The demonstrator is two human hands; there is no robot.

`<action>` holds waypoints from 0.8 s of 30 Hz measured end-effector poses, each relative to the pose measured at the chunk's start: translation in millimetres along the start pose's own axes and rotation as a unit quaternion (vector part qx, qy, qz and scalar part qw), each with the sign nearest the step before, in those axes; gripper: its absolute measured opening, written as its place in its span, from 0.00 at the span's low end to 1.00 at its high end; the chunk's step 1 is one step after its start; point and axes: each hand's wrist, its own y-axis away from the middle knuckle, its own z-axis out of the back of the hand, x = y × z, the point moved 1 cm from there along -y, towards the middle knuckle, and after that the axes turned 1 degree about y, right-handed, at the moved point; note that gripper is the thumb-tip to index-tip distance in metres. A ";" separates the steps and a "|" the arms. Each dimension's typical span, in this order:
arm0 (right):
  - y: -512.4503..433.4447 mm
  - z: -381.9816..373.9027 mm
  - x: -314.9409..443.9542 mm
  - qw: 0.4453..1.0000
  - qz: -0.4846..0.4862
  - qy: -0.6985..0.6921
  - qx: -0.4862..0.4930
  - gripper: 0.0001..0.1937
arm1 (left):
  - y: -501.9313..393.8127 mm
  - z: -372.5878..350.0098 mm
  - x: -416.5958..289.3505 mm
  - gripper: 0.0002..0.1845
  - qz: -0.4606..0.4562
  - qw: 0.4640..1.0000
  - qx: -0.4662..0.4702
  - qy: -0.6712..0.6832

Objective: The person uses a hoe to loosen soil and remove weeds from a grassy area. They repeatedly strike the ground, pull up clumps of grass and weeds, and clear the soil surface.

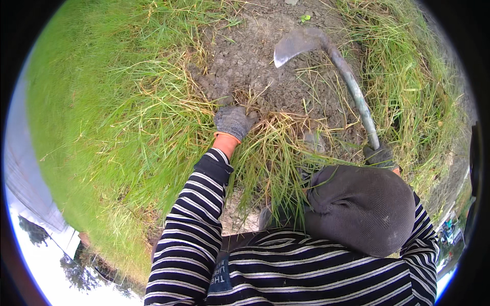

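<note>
My left hand (235, 120), in a grey knit glove with an orange cuff, is closed around a clump of long grass (277, 137). Its blades trail towards my body, and the root end lies by the bare soil. My right hand (379, 156), also gloved, grips the lower end of the handle of a sickle-like hand tool (354, 90). The tool's curved metal blade (300, 43) hangs over the soil with its pale edge pointing left. My raised knee (363, 208) hides part of the right forearm.
Cracked bare soil (249, 49) lies ahead between tall green grass (103, 88) on the left and more loose, flattened grass (405, 72) on the right. A pale sheet-like surface (30, 160) edges the field at far left.
</note>
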 end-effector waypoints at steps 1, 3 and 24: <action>-7.8 0.9 8.7 0.991 -0.030 -0.129 -0.004 0.12 | 0.8 -3.3 1.4 0.28 0.000 1.000 -0.010 -0.006; -22.6 -15.5 31.4 0.904 0.010 -0.421 0.070 0.09 | -2.1 -10.0 4.9 0.28 -0.015 1.000 -0.004 0.007; -1.9 -34.9 -106.6 0.984 0.074 -0.105 -0.127 0.18 | 29.6 34.7 6.1 0.27 -0.102 0.991 0.067 -0.058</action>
